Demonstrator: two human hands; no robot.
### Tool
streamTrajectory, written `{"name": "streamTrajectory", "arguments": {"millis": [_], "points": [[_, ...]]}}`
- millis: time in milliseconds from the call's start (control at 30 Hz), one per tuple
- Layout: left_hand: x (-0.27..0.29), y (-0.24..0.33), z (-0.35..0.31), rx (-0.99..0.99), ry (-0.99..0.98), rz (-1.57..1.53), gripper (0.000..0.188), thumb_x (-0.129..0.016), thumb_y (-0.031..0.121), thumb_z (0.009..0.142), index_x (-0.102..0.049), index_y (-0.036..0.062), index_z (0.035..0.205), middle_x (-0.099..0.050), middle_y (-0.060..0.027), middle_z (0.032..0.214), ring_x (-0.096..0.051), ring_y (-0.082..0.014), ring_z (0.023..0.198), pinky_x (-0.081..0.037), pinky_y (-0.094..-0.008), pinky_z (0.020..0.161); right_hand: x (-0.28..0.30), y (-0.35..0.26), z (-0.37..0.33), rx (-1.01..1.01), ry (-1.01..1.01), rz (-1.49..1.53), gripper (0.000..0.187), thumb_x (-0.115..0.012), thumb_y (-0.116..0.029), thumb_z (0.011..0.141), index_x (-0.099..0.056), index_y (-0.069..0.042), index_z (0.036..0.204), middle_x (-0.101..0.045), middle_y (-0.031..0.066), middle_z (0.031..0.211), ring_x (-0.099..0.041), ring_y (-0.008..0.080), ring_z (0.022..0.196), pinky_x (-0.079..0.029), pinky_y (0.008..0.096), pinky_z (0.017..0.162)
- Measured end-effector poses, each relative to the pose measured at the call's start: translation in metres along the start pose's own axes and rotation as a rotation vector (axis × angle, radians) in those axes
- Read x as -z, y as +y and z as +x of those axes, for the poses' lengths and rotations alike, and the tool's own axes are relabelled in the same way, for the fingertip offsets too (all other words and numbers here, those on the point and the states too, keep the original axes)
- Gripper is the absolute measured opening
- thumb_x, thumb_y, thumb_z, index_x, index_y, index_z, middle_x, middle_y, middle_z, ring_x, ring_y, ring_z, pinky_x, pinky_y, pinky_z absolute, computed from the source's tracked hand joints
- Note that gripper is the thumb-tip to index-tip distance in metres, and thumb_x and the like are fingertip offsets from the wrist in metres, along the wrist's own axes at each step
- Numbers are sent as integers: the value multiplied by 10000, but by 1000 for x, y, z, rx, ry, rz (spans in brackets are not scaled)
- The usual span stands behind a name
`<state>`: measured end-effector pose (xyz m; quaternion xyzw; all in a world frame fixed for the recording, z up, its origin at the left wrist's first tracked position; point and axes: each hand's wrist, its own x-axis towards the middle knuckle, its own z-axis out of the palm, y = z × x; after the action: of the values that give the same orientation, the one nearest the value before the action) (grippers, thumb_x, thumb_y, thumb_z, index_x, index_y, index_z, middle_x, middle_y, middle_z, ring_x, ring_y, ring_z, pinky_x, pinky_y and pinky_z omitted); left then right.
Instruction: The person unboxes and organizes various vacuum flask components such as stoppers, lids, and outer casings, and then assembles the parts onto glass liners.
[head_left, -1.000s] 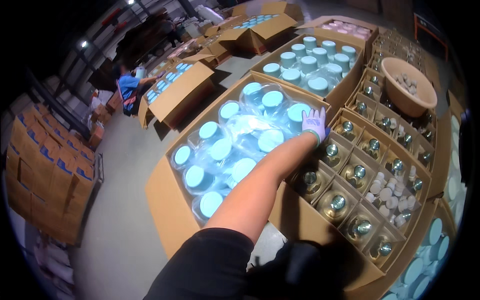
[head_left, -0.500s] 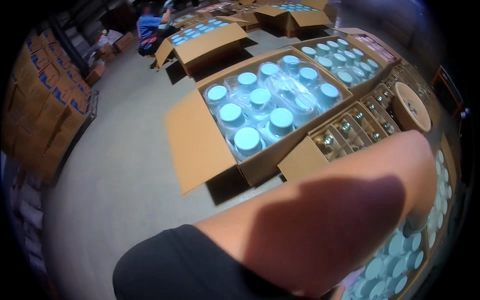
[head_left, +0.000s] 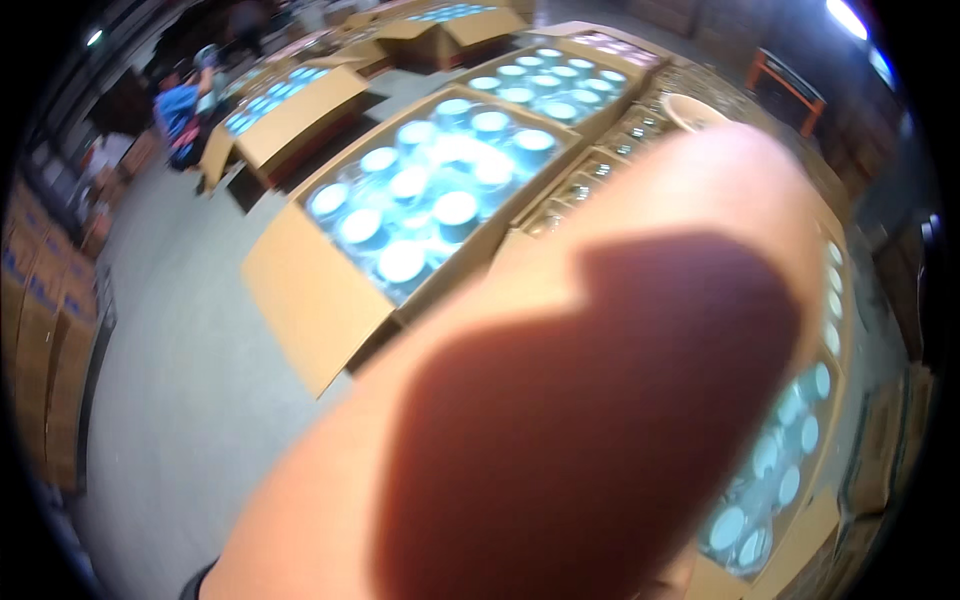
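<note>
A bare bent arm (head_left: 690,190), apparently my left, rises from the lower left and fills the middle, very close and blurred. A dark shadow lies across it. Neither hand can be made out; a small strip of skin (head_left: 678,572) at the lower edge is too cut off to identify. Left of the arm is an open cardboard box (head_left: 310,290) of jars with light blue lids (head_left: 402,263) under shiny clear plastic. Beyond the elbow, a divided carton (head_left: 520,238) holds glass pieces. Right of the arm, another box holds pale-blue-lidded jars (head_left: 728,528).
A tan tub (head_left: 672,106) stands past the elbow. More open boxes (head_left: 300,130) of blue-lidded jars line the back. A person in blue (head_left: 178,112) crouches at the far left. Stacked cartons (head_left: 75,350) stand along the left side. An orange-edged frame (head_left: 760,75) is at the back right.
The arm looms larger and its elbow has shifted up and left. The whole scene has slid left in view. The black sleeve has almost gone from the picture.
</note>
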<state>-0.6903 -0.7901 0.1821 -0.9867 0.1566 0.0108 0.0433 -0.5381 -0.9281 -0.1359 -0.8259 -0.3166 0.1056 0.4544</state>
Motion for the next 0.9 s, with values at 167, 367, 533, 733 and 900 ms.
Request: {"name": "streamTrajectory", "arguments": {"millis": [167, 367, 533, 733, 900], "points": [[67, 17, -136, -13, 73, -216, 364, -679, 241, 756, -627, 87, 1081, -633, -104, 1026, -574, -289, 1064, -374, -428, 1029, 6, -96, -19, 124, 216, 247, 485, -481, -100, 965, -390, 61, 1414, -452, 200, 1426, -417, 332, 1330, -306, 391, 1131], [64, 34, -330, 823, 901, -216, 457, -617, 146, 918, -513, 19, 1345, -610, -172, 1213, -556, -288, 1184, -402, -411, 1054, 181, -371, -108, 668, 201, 517, 486, -456, -161, 1009, -382, -4, 1462, -414, 157, 1493, -405, 272, 1375, -306, 408, 1153], [-38, 85, -432, 1494, 721, -66, 470, -600, 160, 928, -490, 21, 1363, -581, -170, 1245, -535, -303, 1200, -386, -429, 1060, 208, -423, -158, 1144, 176, 38, 480, -465, -140, 1000, -390, -4, 1454, -419, 159, 1488, -408, 273, 1373, -309, 406, 1152], [-65, 97, -453, 1610, 673, -72, 485, -581, 176, 940, -461, 25, 1385, -547, -167, 1284, -509, -321, 1220, -367, -450, 1067, 196, -439, -168, 1207, 188, -92, 474, -476, -116, 990, -400, -3, 1445, -425, 161, 1482, -413, 274, 1370, -313, 405, 1151], [-69, 98, -461, 1623, 642, -64, 498, -564, 190, 950, -438, 27, 1403, -518, -165, 1316, -488, -335, 1236, -351, -468, 1073, 181, -439, -169, 1202, 182, -104, 470, -485, -95, 982, -408, -3, 1437, -429, 162, 1478, -416, 275, 1368, -316, 404, 1150]]}}
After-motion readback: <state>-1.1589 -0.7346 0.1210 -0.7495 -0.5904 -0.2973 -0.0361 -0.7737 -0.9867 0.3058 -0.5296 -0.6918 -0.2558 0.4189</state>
